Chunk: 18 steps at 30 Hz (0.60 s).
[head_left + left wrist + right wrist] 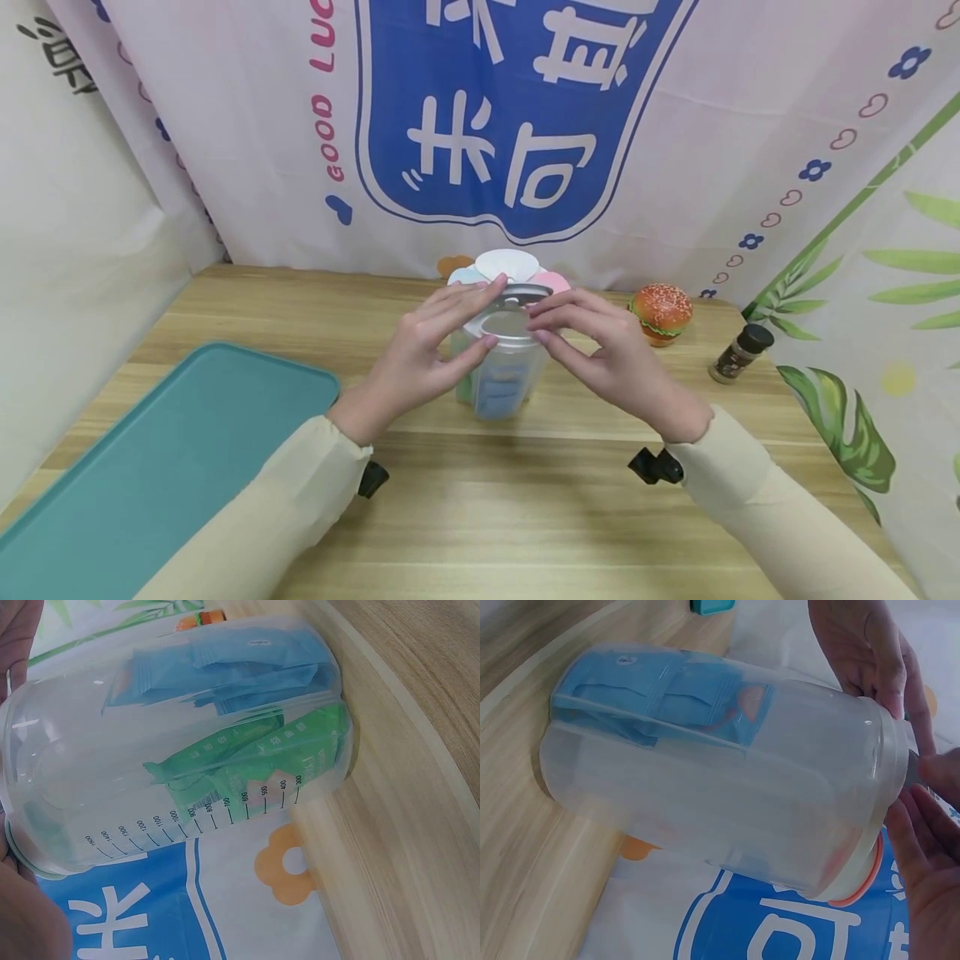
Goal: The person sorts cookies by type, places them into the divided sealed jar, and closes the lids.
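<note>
A clear, divided plastic storage canister (pixel 501 379) stands upright on the table. Its top carries a white lid (pixel 507 264), a pink lid (pixel 553 282) and a raised grey lid (pixel 528 290) above one compartment. Blue sachets (pixel 619 686) and green sachets (pixel 247 754) lie inside separate compartments. My left hand (pixel 420 346) grips the left of the canister's top, thumb on the front rim and fingers toward the grey lid. On the other side, my right hand (pixel 600 346) pinches near the grey lid's edge with bent fingers; its exact contact is partly hidden.
A teal tray (pixel 187 450) lies on the table (pixel 480 508) at the left. Right of the canister are a toy hamburger (pixel 662 313) and a black-capped seasoning jar (pixel 740 353). A printed cloth (pixel 255 125) hangs close behind the table.
</note>
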Each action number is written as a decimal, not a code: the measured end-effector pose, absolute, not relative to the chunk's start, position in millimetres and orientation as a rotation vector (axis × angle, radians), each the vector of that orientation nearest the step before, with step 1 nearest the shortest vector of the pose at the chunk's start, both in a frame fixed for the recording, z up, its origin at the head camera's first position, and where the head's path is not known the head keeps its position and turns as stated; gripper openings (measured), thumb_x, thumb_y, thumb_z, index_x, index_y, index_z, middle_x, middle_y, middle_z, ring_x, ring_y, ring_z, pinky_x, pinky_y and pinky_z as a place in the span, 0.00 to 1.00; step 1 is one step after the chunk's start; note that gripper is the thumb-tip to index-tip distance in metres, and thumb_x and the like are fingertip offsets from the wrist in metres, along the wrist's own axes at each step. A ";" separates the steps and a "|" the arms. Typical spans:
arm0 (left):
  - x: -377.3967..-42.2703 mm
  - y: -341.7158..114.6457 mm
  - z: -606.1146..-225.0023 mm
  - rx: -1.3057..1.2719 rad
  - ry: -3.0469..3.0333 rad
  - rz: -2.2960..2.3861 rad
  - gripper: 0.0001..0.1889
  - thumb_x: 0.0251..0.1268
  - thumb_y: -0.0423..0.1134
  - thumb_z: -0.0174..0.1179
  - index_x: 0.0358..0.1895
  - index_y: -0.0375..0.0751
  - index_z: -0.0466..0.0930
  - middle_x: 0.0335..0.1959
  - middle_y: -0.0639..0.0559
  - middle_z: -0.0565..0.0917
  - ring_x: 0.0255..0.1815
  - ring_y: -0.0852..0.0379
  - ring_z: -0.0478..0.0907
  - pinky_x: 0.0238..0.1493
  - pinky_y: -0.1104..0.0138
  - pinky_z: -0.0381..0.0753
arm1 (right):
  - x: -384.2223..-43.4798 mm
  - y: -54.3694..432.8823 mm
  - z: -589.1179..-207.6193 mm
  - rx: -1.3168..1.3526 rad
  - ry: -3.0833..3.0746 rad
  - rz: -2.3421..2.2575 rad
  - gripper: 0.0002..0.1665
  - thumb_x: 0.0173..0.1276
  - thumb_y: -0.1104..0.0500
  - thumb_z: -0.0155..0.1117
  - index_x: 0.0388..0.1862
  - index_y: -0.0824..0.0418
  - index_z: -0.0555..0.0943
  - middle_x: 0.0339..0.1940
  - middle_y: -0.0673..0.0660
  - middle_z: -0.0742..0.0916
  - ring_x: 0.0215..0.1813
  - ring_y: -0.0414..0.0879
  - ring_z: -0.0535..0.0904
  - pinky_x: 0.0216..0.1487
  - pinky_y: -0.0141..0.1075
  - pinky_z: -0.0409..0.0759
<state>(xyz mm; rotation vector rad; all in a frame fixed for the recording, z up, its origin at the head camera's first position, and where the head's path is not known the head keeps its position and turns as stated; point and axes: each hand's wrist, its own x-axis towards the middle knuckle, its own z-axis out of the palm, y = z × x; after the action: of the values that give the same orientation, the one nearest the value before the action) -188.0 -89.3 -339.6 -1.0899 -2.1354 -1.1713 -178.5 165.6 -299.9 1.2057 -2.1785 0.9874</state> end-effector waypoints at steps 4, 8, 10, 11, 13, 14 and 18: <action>-187.1 -89.1 -338.9 -1.080 -2.149 -1.187 0.34 0.70 0.35 0.69 0.78 0.47 0.70 0.73 0.50 0.80 0.76 0.50 0.75 0.79 0.54 0.74 | -179.3 167.5 -294.5 1.052 -2.126 1.142 0.09 0.67 0.76 0.68 0.44 0.70 0.87 0.44 0.63 0.90 0.49 0.41 0.86 0.51 0.23 0.87; -186.2 -89.4 -337.9 -1.065 -2.173 -1.189 0.34 0.70 0.36 0.69 0.78 0.48 0.70 0.72 0.51 0.81 0.76 0.51 0.75 0.79 0.54 0.74 | -182.7 170.1 -286.9 0.891 -2.169 1.326 0.07 0.72 0.73 0.65 0.47 0.74 0.84 0.46 0.66 0.89 0.45 0.39 0.85 0.46 0.25 0.89; -186.0 -89.7 -337.8 -1.058 -2.181 -1.185 0.34 0.70 0.36 0.69 0.78 0.49 0.70 0.72 0.51 0.81 0.76 0.51 0.75 0.79 0.53 0.74 | -185.5 170.7 -283.5 0.835 -2.232 1.384 0.09 0.74 0.71 0.64 0.50 0.73 0.84 0.49 0.67 0.89 0.46 0.39 0.87 0.47 0.25 0.89; -186.0 -89.8 -337.8 -1.056 -2.183 -1.182 0.34 0.70 0.36 0.69 0.78 0.49 0.70 0.72 0.50 0.81 0.76 0.51 0.75 0.80 0.53 0.74 | -187.1 170.8 -281.9 0.820 -2.266 1.412 0.10 0.75 0.70 0.64 0.51 0.73 0.84 0.50 0.68 0.89 0.46 0.40 0.87 0.48 0.26 0.89; -186.2 -89.7 -337.7 -1.054 -2.185 -1.176 0.34 0.70 0.36 0.69 0.78 0.49 0.70 0.72 0.50 0.81 0.76 0.50 0.75 0.80 0.52 0.73 | -190.4 171.2 -279.3 0.798 -2.352 1.442 0.12 0.77 0.67 0.63 0.54 0.71 0.84 0.51 0.67 0.90 0.46 0.39 0.88 0.50 0.27 0.89; -186.3 -89.7 -337.6 -1.055 -2.183 -1.174 0.34 0.70 0.36 0.69 0.78 0.48 0.70 0.72 0.50 0.81 0.76 0.50 0.75 0.80 0.52 0.73 | -191.9 171.1 -278.1 0.798 -2.397 1.451 0.12 0.78 0.65 0.63 0.55 0.69 0.85 0.52 0.66 0.90 0.46 0.38 0.88 0.51 0.27 0.89; -186.3 -89.4 -336.8 -1.065 -2.178 -1.176 0.34 0.70 0.36 0.69 0.78 0.48 0.71 0.72 0.50 0.81 0.76 0.50 0.75 0.80 0.53 0.74 | -197.3 170.4 -275.5 0.799 -2.516 1.487 0.13 0.79 0.62 0.63 0.55 0.66 0.87 0.49 0.63 0.92 0.43 0.39 0.89 0.48 0.29 0.90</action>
<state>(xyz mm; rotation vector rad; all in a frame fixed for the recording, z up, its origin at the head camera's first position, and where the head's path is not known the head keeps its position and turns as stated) -186.3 -89.4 -336.8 -1.0645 -2.1782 -1.1760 -197.3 170.4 -275.5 0.7989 -2.5156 1.4868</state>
